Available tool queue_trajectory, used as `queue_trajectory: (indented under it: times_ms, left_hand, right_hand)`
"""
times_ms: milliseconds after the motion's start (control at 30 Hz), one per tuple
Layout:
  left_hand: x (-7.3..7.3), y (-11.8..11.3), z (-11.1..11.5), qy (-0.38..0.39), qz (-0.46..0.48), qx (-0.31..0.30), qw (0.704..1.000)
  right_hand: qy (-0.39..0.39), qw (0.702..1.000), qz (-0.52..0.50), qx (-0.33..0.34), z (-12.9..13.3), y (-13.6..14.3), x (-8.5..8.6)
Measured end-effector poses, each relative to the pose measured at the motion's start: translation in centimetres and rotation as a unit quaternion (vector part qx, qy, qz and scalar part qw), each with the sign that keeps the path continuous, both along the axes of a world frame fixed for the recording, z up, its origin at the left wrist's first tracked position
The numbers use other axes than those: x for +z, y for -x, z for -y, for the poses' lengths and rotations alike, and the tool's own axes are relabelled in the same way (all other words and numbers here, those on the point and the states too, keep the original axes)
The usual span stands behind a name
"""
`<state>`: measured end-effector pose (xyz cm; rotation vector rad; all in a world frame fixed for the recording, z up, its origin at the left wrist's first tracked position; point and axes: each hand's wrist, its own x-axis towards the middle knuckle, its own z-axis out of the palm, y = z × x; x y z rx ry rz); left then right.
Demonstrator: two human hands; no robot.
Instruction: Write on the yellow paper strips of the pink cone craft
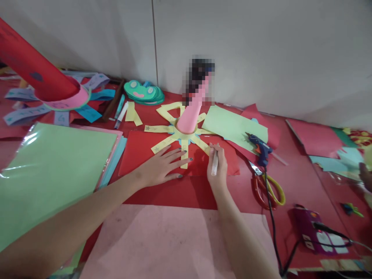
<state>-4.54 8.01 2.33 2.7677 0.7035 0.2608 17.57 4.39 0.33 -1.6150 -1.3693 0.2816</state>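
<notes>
Strip (201, 144) slants from the cone (188, 121) ahead down to your right hand (222, 167), the nearer, which grips a pen (214, 164). Your left hand (157, 168), grasping nothing, lies spread over the bottom strip (184, 145).

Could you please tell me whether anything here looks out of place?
One yellow strip, left of and behind the pink cone, is looped, while the nearer strips look flat. A cord also crosses the scissors.

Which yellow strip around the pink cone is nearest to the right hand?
The lower-right strip, slanting from the pink cone toward the right hand; its outer end is beside that hand, the others lie farther away.
</notes>
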Motion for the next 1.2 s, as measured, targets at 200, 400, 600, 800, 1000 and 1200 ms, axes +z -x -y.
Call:
queue_trajectory:
  times_ms: [200,400,600,800,1000,1200]
  left_hand:
    - [0.6,-0.2,0.1,-0.022,0.081,0.171,0.982]
    - [0.8,-0.4,0.1,-0.025,0.086,0.234,0.968]
    - [1.0,-0.5,0.1,-0.019,0.078,0.305,0.949]
    - [0.7,-0.6,0.1,-0.053,0.051,0.282,0.956]
    - [0.5,-0.7,0.2,-0.053,0.035,0.273,0.96]
    - [0.6,-0.7,0.0,-0.038,0.058,0.329,0.942]
  right_hand:
    - [0.001,1.0,0.028,0.009,0.1,0.2,0.5]
    - [0.013,0.999,0.024,0.025,0.4,0.6,0.7]
    - [0.014,0.999,0.023,0.04,0.4,0.9,0.9]
    - [0.009,0.999,0.034,0.038,0.4,1.1,0.8]
    - [0.014,0.995,0.074,0.071,0.5,1.3,0.6]
    - [0.041,0.989,0.106,0.097,0.7,1.4,1.3]
